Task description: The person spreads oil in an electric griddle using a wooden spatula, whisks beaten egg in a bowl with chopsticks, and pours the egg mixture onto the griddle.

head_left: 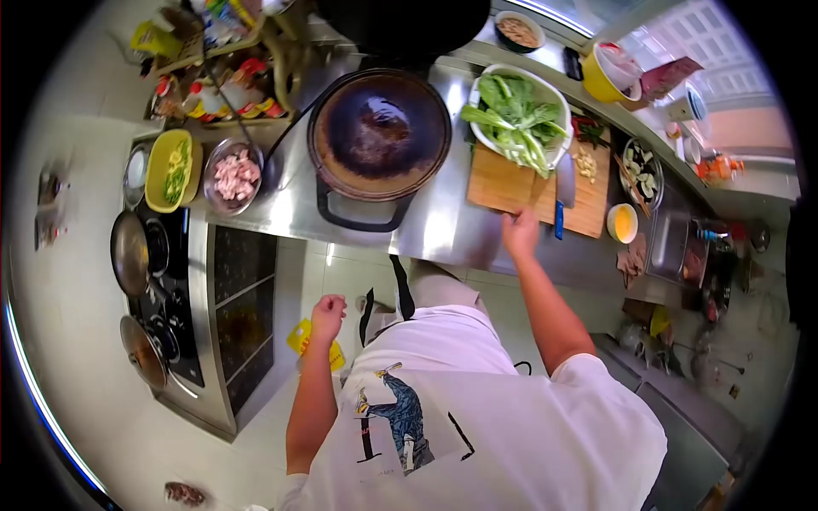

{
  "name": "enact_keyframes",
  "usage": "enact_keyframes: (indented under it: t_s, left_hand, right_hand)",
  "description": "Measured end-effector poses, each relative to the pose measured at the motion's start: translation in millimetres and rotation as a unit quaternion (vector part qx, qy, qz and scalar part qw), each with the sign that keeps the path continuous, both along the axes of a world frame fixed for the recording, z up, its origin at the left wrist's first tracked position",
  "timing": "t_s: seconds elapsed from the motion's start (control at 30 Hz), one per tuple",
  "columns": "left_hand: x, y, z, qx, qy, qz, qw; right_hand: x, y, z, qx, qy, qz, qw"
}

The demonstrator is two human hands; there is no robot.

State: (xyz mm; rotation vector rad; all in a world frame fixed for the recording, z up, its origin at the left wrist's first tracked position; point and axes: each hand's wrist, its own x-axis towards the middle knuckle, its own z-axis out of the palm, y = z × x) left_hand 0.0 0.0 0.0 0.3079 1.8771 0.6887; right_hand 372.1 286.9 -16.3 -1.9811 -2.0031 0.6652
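Note:
My right hand (521, 232) is at the near edge of a wooden cutting board (496, 180), its fingers closed on that edge. On the board lie a blue-handled kitchen knife (564, 187), chopped garlic (584, 164) and red and green peppers (588, 129). A white bowl (558, 92) of leafy greens (514, 109) overlaps the board's far left part. My left hand (327, 318) hangs in front of the counter, away from everything on it. Its fingers are curled, and nothing shows in them.
A large wok (379, 136) stands mid-counter, with a bowl of raw meat pieces (235, 176) and a yellow-green container (173, 170) leftward. A stove with pans (130, 254) is at left. A bowl of beaten egg (623, 223) and a sink (669, 243) are at right.

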Motion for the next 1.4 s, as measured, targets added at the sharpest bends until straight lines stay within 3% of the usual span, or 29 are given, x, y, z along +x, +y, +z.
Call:
enact_keyframes:
  t_s: [0.07, 0.1, 0.2, 0.3, 0.43, 0.5, 0.53, 0.6, 0.67, 0.7, 0.8, 0.87, 0.9, 0.97, 1.1, 1.2, 1.33, 1.4]
  left_hand:
    - [-20, 0, 21, 0.0, 0.038, -0.019, 0.999]
    - [5, 77, -8, 0.046, 0.03, -0.027, 0.998]
    - [-12, 86, 10, 0.036, 0.054, -0.054, 0.996]
    - [-25, 112, 16, 0.015, 0.079, -0.087, 0.993]
    - [-44, 131, 11, 0.028, 0.084, -0.108, 0.99]
    - [-56, 142, 10, 0.029, 0.092, -0.112, 0.989]
    - [-61, 149, 12, 0.028, 0.096, -0.125, 0.987]
    - [-76, 159, 8, 0.027, 0.098, -0.135, 0.986]
    - [-92, 167, -6, 0.063, 0.176, -0.2, 0.962]
    - [-96, 171, -6, 0.061, 0.172, -0.198, 0.963]
    - [-100, 178, -4, 0.095, 0.194, -0.2, 0.956]
    - [-104, 178, -11, 0.087, 0.21, -0.25, 0.941]
    - [-104, 176, -13, 0.084, 0.207, -0.247, 0.943]
    - [-100, 177, -16, 0.118, 0.165, -0.24, 0.949]
    - [-86, 188, -11, 0.134, 0.061, -0.162, 0.976]
    - [-76, 195, -8, 0.111, 0.133, -0.191, 0.966]
    - [-62, 205, -3, 0.063, 0.14, -0.182, 0.971]
    - [-51, 210, 0, 0.002, -0.096, 0.036, 0.995]
  right_hand:
    - [-5, -17, 17, -0.001, -0.065, -0.176, 0.982]
    - [30, 53, 13, 0.046, -0.065, -0.188, 0.979]
    - [29, 51, -1, -0.099, -0.06, -0.248, 0.962]
    - [42, 59, -40, -0.13, 0.01, -0.278, 0.952]
    - [39, 43, -38, -0.051, -0.032, -0.254, 0.965]
    - [48, 33, -30, -0.138, 0.132, -0.279, 0.941]
    - [57, 23, -49, -0.052, 0.148, -0.289, 0.944]
    - [60, 8, -28, -0.122, 0.145, -0.345, 0.919]
    - [40, -12, 14, -0.179, 0.24, -0.394, 0.869]
    - [30, -23, 28, -0.18, 0.236, -0.394, 0.87]
    - [-6, -48, 59, -0.179, 0.172, -0.298, 0.922]
    - [-38, -52, 72, -0.017, 0.132, -0.124, 0.983]
    - [-55, -47, 83, -0.02, 0.129, -0.121, 0.984]
    - [-88, -23, 108, 0.0, 0.089, -0.007, 0.996]
    - [-126, 12, 129, -0.05, 0.058, 0.011, 0.997]
    - [-130, 31, 128, -0.036, 0.071, 0.055, 0.995]
    - [-124, 52, 128, -0.049, 0.037, 0.106, 0.992]
    - [-117, 61, 123, -0.05, 0.035, 0.12, 0.991]
